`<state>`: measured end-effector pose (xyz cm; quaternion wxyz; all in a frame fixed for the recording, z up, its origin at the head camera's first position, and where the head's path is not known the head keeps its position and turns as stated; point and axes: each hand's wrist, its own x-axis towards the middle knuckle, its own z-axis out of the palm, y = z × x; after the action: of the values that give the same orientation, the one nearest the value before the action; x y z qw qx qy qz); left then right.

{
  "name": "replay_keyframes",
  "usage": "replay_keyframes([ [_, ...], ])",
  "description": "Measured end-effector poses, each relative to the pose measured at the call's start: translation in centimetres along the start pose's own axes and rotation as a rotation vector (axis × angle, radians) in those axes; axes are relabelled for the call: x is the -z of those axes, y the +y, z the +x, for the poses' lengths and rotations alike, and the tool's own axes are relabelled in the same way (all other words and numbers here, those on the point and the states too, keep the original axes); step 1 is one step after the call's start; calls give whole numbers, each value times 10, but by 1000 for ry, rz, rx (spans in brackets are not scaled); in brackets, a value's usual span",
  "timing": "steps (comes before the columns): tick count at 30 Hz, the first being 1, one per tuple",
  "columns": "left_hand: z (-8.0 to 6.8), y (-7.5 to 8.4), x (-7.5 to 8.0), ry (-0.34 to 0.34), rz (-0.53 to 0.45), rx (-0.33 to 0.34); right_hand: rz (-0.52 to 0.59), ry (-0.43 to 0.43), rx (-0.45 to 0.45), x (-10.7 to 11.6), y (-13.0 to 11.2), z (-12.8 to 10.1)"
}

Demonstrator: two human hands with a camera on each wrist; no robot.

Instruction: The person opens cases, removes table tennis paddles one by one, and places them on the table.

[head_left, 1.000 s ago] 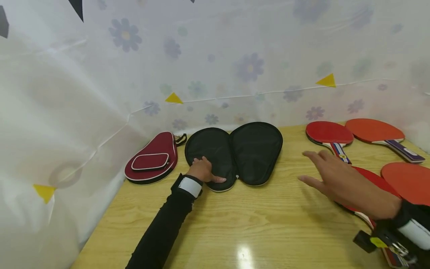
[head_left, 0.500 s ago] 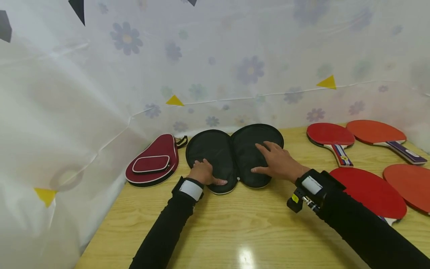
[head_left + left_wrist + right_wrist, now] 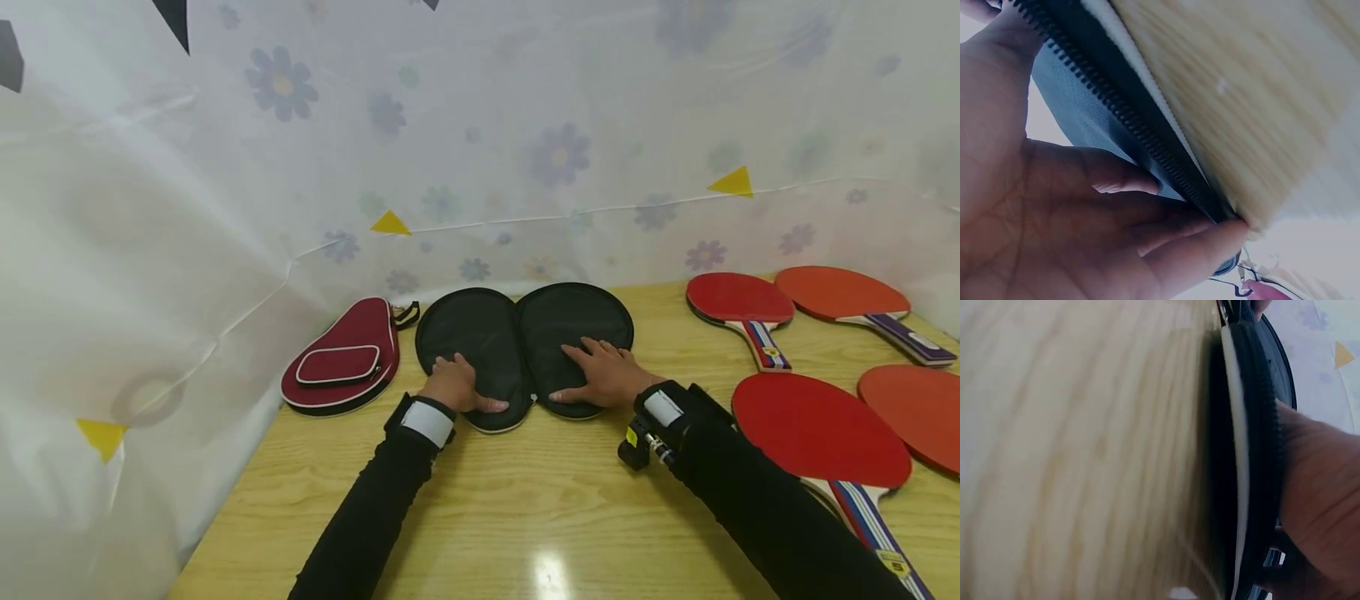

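An unzipped paddle case (image 3: 480, 329) lies spread out flat, its black inside facing up and its two halves side by side. On the left half rests my left hand (image 3: 453, 385), thumb spread to the right. Its fingers (image 3: 1191, 250) touch the zipper edge in the left wrist view. My right hand (image 3: 609, 375) lies on the right half with fingers spread and gripping nothing. In the right wrist view, the zipper rim (image 3: 1263, 437) with its pale piping runs beside that hand (image 3: 1322, 494). The undersides of both hands are partly hidden.
A closed dark-red paddle case (image 3: 341, 354) stands left of the black one. Several table tennis paddles lie at right: a red one (image 3: 738, 297), an orange one (image 3: 840, 292), a nearer red one (image 3: 821, 429) and another orange one (image 3: 915, 412). A patterned sheet (image 3: 480, 125) hangs behind the table.
My right hand has come left from above the paddles onto the case's right half, which now sits slightly lower at its far edge. My left hand has stayed in place.
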<state>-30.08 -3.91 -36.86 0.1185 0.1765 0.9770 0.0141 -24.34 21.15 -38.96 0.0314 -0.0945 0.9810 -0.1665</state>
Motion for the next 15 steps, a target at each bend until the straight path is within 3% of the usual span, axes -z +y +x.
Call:
replay_keyframes([
  [5, -3, 0, 0, 22, -10, -5, -8, -1, 6, -1, 3, 0],
  [15, -8, -3, -5, 85, -213, 58, -38, -3, 18, 1, 0, -3],
])
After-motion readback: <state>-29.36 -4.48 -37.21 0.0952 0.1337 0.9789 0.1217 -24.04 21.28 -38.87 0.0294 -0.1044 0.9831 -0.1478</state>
